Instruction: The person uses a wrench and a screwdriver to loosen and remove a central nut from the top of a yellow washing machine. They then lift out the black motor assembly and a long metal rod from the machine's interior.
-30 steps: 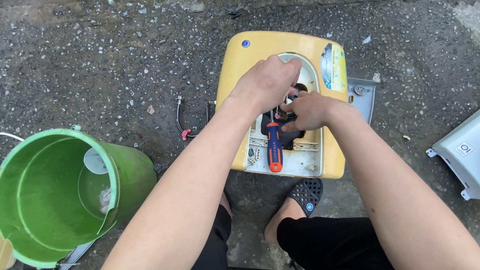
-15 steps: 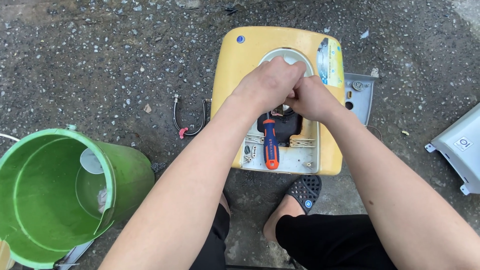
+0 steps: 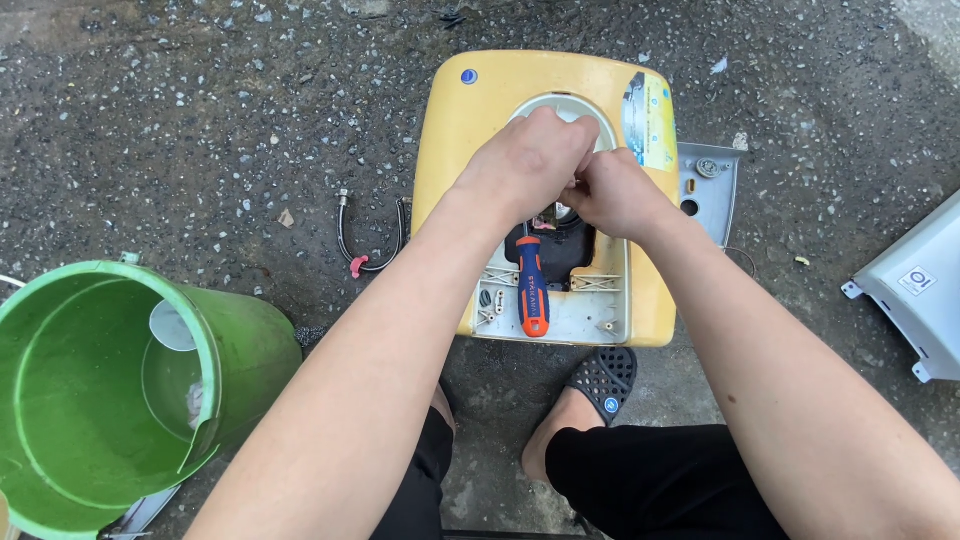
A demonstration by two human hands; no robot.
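Outdoor ground: dark wet-looking asphalt (image 3: 200, 120) with pale gravel specks all over, no walls in view.

Far left: green plastic bucket (image 3: 110, 390) lying tilted, mouth towards me, a pale round patch inside. A grey flat piece pokes out beneath it at the bottom edge.

Next: a short black hose (image 3: 368, 240) with metal ends and a red tag, curled on the ground just beside the yellow housing.

Centre: yellow appliance housing (image 3: 470, 130) lying flat on the asphalt, round pale opening near its top, dark cavity in the middle, pale terminal panel along its lower edge. An orange-and-blue screwdriver (image 3: 532, 290) rests loose on that panel, handle towards me, tip up into the cavity.

My left hand (image 3: 530, 165) is over the round opening, fingers curled down, grip pressed together on something small; can't tell what. My right hand (image 3: 615, 195) is touching it, fist closed likewise, contents hidden.

Right of the housing: grey cover plate (image 3: 712, 185) touching its edge. Far right: white-grey panel (image 3: 915, 285), well apart.

Bottom: my foot in a black slipper (image 3: 600, 385), black shorts.
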